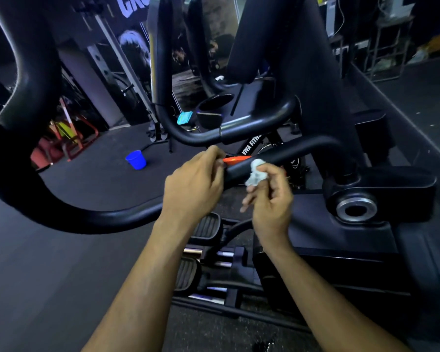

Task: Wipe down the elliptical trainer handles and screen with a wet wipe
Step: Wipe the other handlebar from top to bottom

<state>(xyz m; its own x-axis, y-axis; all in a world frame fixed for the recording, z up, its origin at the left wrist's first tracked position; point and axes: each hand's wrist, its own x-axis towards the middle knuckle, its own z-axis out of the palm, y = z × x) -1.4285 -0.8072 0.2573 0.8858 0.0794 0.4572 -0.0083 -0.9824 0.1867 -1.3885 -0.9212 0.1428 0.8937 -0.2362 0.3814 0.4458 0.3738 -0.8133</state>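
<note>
Right hand (271, 196) grip clenched on crumpled wet wipe (256, 175) against black handle (272, 158); left hand (193, 184) grip over handle end, fingertips hidden.

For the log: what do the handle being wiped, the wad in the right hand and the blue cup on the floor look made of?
Handle: matte black, probably foam or rubber grip; no shine, unlike the glossier bars nearby. Wad: pale crumpled wet wipe, soft nonwoven-looking folds, pinched in the right hand. Blue cup: likely plastic; smooth, evenly saturated colour.

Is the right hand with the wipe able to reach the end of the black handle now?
Probably yes. The right hand presses the wipe on the black handle already; the left hand covers its end.
</note>
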